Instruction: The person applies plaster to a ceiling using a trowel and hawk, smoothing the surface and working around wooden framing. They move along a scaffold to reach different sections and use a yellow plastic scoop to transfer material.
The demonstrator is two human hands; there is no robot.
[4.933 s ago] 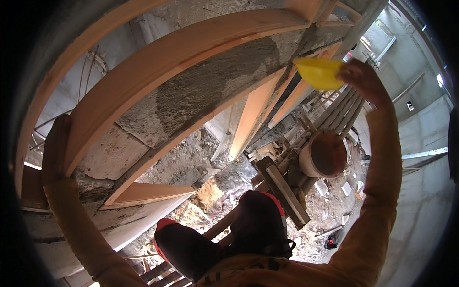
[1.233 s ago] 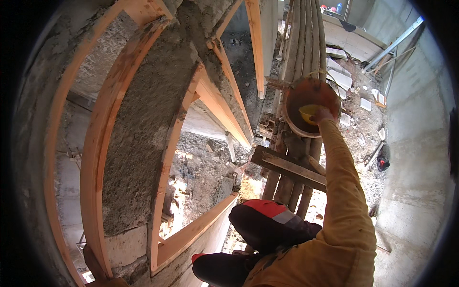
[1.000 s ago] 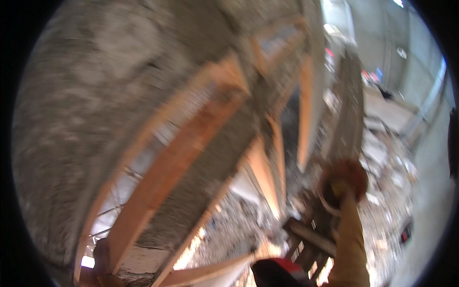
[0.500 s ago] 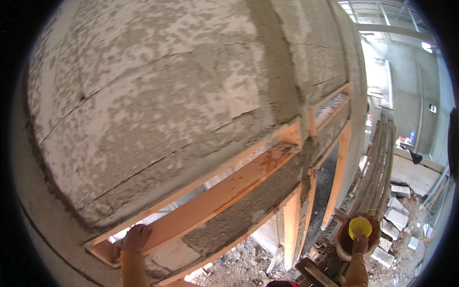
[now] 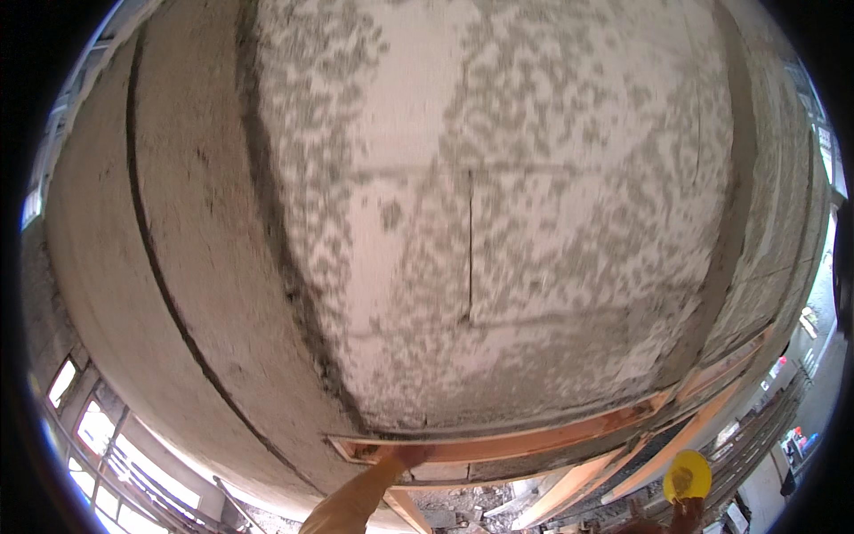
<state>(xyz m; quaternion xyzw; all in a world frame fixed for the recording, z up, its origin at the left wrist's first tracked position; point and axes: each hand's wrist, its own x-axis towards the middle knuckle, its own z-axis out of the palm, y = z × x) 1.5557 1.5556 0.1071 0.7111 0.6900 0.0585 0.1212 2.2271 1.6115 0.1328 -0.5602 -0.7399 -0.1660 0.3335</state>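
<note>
Along the wall's lower edge, the left hand (image 5: pixel 402 457) presses against the wooden frame (image 5: pixel 534 440), its grip unclear. Toward the lower right corner, the right hand (image 5: pixel 685 511) clasps a yellow scoop (image 5: pixel 688 474) held upright, away from the block wall (image 5: pixel 463 222).

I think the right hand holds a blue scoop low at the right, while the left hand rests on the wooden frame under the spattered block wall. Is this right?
Not quite: the scoop is yellow, not blue. The head view shows it in the right hand low at the right. The rest holds: the left hand rests on the wooden frame under the spattered block wall.
</note>
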